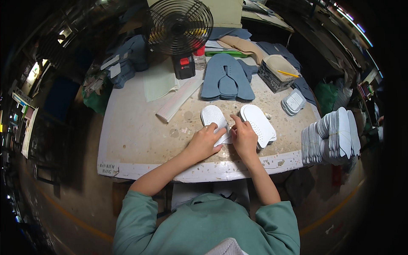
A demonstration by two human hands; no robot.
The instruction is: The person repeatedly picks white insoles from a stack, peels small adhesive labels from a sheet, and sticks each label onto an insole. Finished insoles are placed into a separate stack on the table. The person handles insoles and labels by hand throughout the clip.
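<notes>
**White insoles under both hands at the table's near edge**

White and perforated, the insole (214, 119) we handle lies just below the centre of the frame, its rounded end pointing toward the top. It is flat and thin, with rows of small holes over its surface. To its right sits a short stack of white insoles (259, 123) of the same shape, fanned slightly and angled toward the lower right.

Our left hand (204, 142) rests with its fingers curled over the lower end of the single insole, pressing it onto the tabletop; the thumb and fingertips pinch its edge in a narrow grip. Our right hand (243, 137) sits between the two, fingers bent and close together, touching the inner edge of the stack. Whether it actually pinches a piece we cannot tell, since the knuckles hide the fingertips. The two hands almost touch each other.

The worn table (136, 140) is pale and speckled, with a chipped white front rim. In the upper middle of the frame a black fan (178, 25) stands behind a pile of blue-grey cut pieces (227, 78). A basket with a yellow pencil (278, 72) sits to the upper right, and a tall bundle of white insoles (331, 138) stands on edge at the right, off the table's corner.
</notes>
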